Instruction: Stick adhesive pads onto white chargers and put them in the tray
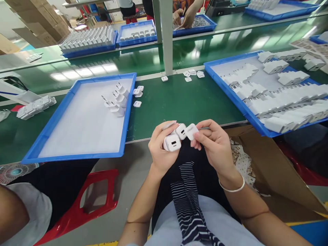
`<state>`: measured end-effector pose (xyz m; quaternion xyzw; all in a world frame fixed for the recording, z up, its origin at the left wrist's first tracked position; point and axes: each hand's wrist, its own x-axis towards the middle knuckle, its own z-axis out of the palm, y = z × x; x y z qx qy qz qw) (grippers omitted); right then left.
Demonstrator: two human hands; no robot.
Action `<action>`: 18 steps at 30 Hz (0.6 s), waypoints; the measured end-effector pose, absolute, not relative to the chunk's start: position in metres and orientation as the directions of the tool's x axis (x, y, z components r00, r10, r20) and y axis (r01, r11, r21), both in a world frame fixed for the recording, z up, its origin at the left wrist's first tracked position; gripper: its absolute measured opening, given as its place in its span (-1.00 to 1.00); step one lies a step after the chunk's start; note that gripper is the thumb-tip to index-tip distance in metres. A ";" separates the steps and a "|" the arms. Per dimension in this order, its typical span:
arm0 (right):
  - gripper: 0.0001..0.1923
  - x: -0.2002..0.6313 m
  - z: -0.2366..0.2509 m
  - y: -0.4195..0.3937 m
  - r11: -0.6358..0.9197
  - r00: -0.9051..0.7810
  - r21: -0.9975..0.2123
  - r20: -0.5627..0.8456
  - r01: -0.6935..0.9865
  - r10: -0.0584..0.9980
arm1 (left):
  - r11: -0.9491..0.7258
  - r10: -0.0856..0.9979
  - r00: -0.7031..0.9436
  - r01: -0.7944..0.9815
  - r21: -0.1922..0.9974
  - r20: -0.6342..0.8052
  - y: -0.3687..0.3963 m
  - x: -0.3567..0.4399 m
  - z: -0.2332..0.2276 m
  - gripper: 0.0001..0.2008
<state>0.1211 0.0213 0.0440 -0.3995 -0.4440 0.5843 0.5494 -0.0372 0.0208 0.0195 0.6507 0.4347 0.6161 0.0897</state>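
1. The left hand (161,147) grips two white chargers (172,142), fingers closed around them, held over the lap just below the bench (179,99) edge.
2. The right hand (215,145) pinches a third white charger (191,131), touching the others.
3. To the left lies a blue tray (64,102) with a few plugs (116,100) near its far corner.
4. To the right, another blue tray (230,95) is crowded with rows of white chargers.
5. Loose white caps (138,93) lie on the bench between the trays.
6. A cardboard box (271,164) stands beside the right arm.
7. Another person's hands (184,17) work at a far tray.

Three white chargers (181,135), two hands (188,145)
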 end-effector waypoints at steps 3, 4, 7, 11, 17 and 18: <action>-0.77 0.116 0.042 0.016 -0.020 -0.098 -0.955 0.010 -0.296 0.995 | -0.614 0.657 -0.116 0.491 0.618 0.745 0.020 -0.036 0.019 -0.62; -0.75 0.114 0.042 0.016 -0.022 -0.103 -0.954 0.009 -0.299 0.995 | -0.615 0.653 -0.111 0.499 0.610 0.749 0.020 -0.036 0.019 -0.62; -0.71 0.111 0.043 0.017 -0.019 -0.118 -0.952 0.018 -0.306 0.993 | -0.609 0.648 -0.104 0.525 0.595 0.755 0.018 -0.035 0.019 -0.64; -0.70 0.112 0.045 0.019 -0.011 -0.137 -0.959 0.029 -0.283 0.990 | -0.600 0.651 -0.100 0.540 0.590 0.753 0.017 -0.035 0.019 -0.67; -0.73 0.114 0.044 0.020 -0.011 -0.154 -0.955 0.036 -0.296 0.987 | -0.609 0.650 -0.089 0.533 0.587 0.755 0.016 -0.035 0.020 -0.63; -0.73 0.114 0.044 0.020 -0.017 -0.154 -0.955 0.031 -0.297 0.988 | -0.615 0.648 -0.085 0.528 0.586 0.757 0.016 -0.035 0.020 -0.62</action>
